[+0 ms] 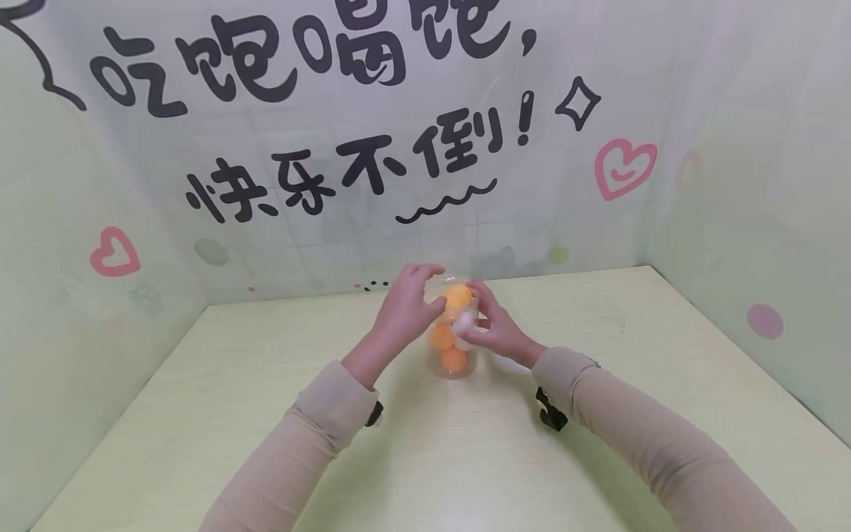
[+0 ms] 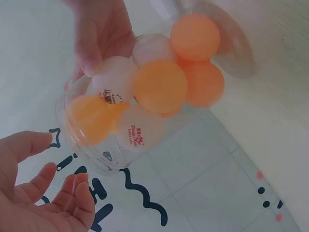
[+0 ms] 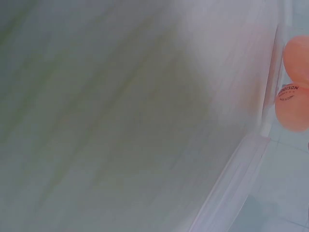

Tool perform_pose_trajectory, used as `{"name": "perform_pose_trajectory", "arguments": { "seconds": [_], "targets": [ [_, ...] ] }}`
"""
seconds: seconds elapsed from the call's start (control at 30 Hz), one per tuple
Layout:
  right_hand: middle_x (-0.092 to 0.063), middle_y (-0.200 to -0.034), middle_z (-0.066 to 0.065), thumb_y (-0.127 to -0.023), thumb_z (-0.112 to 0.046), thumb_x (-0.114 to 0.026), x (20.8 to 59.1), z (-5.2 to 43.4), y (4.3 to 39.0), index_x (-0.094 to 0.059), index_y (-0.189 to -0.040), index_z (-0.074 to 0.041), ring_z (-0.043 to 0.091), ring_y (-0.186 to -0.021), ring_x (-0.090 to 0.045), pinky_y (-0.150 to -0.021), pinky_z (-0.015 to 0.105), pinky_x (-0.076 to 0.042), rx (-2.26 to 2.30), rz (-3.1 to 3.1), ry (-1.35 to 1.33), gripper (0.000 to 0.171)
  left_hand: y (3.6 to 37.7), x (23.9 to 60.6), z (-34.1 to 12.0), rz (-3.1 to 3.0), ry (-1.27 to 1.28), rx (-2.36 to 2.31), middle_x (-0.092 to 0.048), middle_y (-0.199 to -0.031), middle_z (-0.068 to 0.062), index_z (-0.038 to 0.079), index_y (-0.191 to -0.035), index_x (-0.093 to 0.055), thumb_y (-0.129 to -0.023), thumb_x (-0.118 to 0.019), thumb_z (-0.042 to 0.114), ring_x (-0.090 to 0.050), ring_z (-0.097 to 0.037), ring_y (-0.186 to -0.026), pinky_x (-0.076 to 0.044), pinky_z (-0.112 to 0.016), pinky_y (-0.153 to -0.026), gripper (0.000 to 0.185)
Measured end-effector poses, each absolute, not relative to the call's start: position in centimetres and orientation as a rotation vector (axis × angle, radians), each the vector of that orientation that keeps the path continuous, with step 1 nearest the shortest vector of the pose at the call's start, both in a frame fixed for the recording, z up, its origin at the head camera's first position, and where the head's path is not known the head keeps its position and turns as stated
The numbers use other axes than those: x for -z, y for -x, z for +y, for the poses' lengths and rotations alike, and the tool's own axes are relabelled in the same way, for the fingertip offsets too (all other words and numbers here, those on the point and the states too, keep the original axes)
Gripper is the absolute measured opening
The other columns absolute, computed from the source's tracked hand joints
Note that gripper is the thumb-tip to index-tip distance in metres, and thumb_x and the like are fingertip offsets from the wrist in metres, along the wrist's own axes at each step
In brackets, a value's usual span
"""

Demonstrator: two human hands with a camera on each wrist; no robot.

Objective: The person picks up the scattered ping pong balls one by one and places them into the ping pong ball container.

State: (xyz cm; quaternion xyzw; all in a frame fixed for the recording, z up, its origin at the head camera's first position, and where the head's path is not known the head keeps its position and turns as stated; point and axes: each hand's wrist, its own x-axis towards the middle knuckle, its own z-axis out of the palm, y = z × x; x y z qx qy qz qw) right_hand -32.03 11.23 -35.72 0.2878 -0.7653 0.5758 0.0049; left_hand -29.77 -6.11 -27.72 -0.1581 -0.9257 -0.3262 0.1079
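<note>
1. Near the far edge of the pale green table [image 1: 266,414], a clear plastic jar [image 1: 453,347] stands upright between the two hands.
2. Its wall is see-through and smooth, with a wide round mouth, and it is filled with table-tennis balls stacked up to the rim.
3. Orange balls [image 2: 160,86] and white balls [image 2: 114,79] are mixed inside; the white ones carry small printed marks, one in red lettering. In the head view an orange ball [image 1: 458,297] sits at the very top.
4. From the left wrist camera the jar looks tilted, mouth toward the lens, with the balls pressed against its wall.
5. The left hand [image 1: 402,310] arches over the jar's left side and rim; in the left wrist view its fingers [image 2: 72,198] are gently bent with a gap to the jar, gripping nothing that shows.
6. The right hand [image 1: 495,329] is against the jar's right side, its fingers pinching a white ball [image 1: 465,322] at the wall near the top; the left wrist view shows a fingertip lying on a white ball.
7. The right wrist view is mostly a pale blur, with two orange balls [image 3: 294,96] at its right edge.
8. Behind the table hangs a light backdrop [image 1: 598,74] with black characters and pink hearts.
</note>
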Motion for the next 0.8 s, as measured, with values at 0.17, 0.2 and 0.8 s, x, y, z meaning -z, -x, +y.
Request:
{"name": "perform_pose_trajectory", "arguments": {
  "seconds": [0.17,0.2,0.8],
  "targets": [
    [-0.029,-0.143,0.023,-0.082,0.000,-0.060,35.7,11.4,32.1,-0.016,-0.140,-0.002,0.039,-0.127,-0.034,-0.098,0.052,-0.037,-1.797,-2.406,-0.892,0.072,29.5,28.0,-6.7,-2.709,0.451,0.978,-0.047,-0.127,-0.011,0.010,-0.128,-0.050,-0.084,-0.062,0.013,-0.049,-0.026,-0.111,-0.044,-0.040,-0.093,0.046],
    [-0.028,-0.143,0.023,-0.083,0.000,-0.060,35.7,11.4,32.1,-0.016,-0.140,-0.002,0.039,-0.127,-0.034,-0.099,0.052,-0.037,-1.797,-2.408,-0.890,0.072,29.4,28.1,-7.0,-2.708,0.450,0.984,-0.047,-0.128,-0.012,0.009,-0.129,-0.048,-0.084,-0.061,0.014,-0.050,-0.027,-0.111,-0.045,-0.040,-0.091,0.047],
    [0.002,-0.154,0.009,-0.086,-0.016,-0.062,35.8,13.0,33.4,0.011,-0.146,-0.013,0.036,-0.137,-0.017,-0.107,0.056,-0.020,-1.735,-2.537,-0.869,0.094,29.1,30.2,-13.0,-2.807,0.379,0.871,-0.030,-0.142,-0.020,0.006,-0.142,-0.023,-0.083,-0.063,0.027,-0.027,-0.039,-0.131,-0.029,-0.056,-0.102,0.074]
  ]
}}
